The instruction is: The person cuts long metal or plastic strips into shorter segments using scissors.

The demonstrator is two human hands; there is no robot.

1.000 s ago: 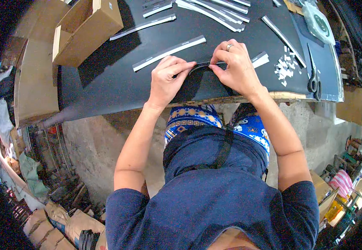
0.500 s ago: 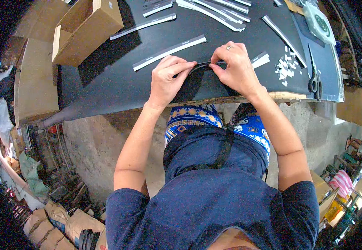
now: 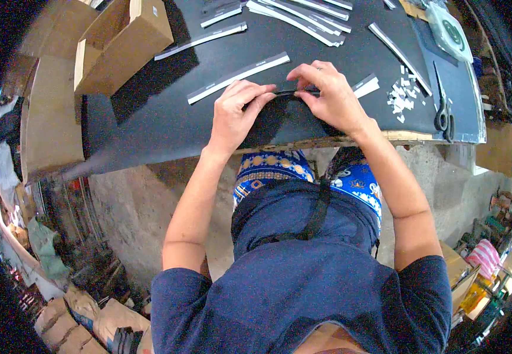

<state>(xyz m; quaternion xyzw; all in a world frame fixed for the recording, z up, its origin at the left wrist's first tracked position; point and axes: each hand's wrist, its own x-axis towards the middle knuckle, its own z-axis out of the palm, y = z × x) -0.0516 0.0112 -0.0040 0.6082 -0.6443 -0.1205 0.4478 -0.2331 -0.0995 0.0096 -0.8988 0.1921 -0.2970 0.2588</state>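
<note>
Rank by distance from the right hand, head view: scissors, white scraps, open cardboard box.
1. White scraps: just right of the right hand.
2. Scissors: farther right.
3. Open cardboard box: far left, past the left hand.

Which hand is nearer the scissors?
Right. The right hand is left of the scissors, with white scraps between; the left hand is farther off, beyond the right hand.

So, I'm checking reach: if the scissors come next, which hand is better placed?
Probably the right hand: it is nearer the scissors, which lie on its side of the table. The left hand is farther off and pinches the black strip.
</note>
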